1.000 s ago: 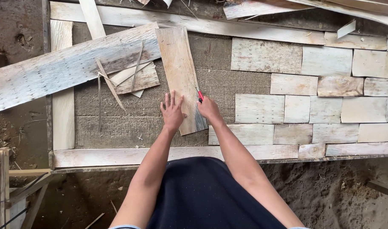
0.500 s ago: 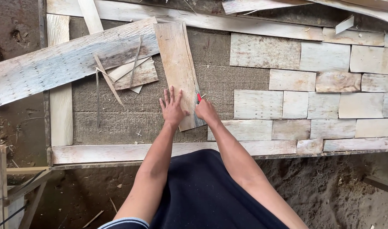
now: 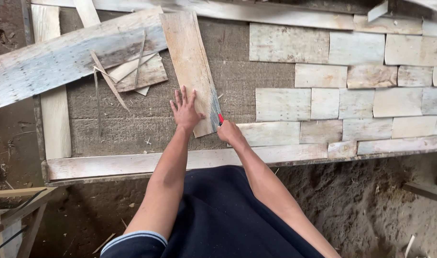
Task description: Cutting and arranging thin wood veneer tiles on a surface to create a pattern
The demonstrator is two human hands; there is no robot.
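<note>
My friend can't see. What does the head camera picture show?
A person's left hand presses flat on a wooden slat while the right hand holds a red-handled cutter at its edge. Pale wooden tiles lie in rows to the right.

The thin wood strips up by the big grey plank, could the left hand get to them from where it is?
Probably yes. The left hand lies flat on the wooden slat, and only bare mat separates it from the thin strips.

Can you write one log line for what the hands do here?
left hand: flat on wood slat | right hand: holds red-handled cutter at slat edge
</note>
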